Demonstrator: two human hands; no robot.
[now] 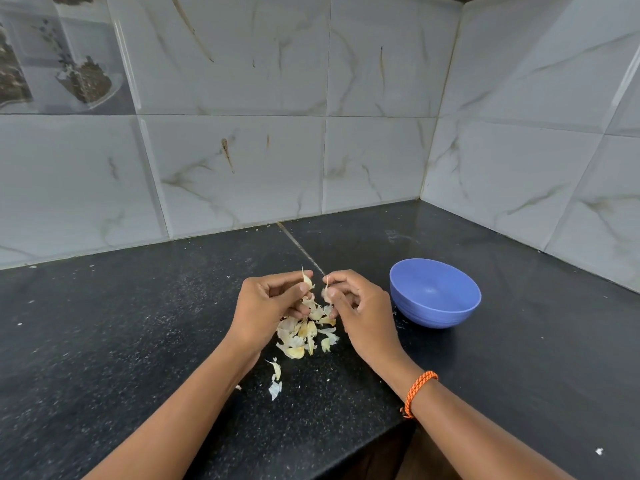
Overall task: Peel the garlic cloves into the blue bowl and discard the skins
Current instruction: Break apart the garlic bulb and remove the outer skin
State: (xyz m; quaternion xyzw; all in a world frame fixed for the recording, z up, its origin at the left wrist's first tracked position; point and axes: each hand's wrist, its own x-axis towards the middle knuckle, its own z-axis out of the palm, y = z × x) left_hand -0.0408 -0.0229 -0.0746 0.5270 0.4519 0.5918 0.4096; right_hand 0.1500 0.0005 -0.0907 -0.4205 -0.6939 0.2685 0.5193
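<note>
My left hand pinches a garlic clove between thumb and fingertips above the dark counter. Close beside it, my right hand pinches a thin strip of skin that hangs from its fingertips. Under both hands lies a heap of pale cloves and loose skins. A blue bowl stands on the counter just right of my right hand; its inside looks bare.
The black speckled counter runs into a corner of white marbled wall tiles. Two stray skin scraps lie nearer to me. The counter's front edge steps back near my right wrist, which wears an orange cord.
</note>
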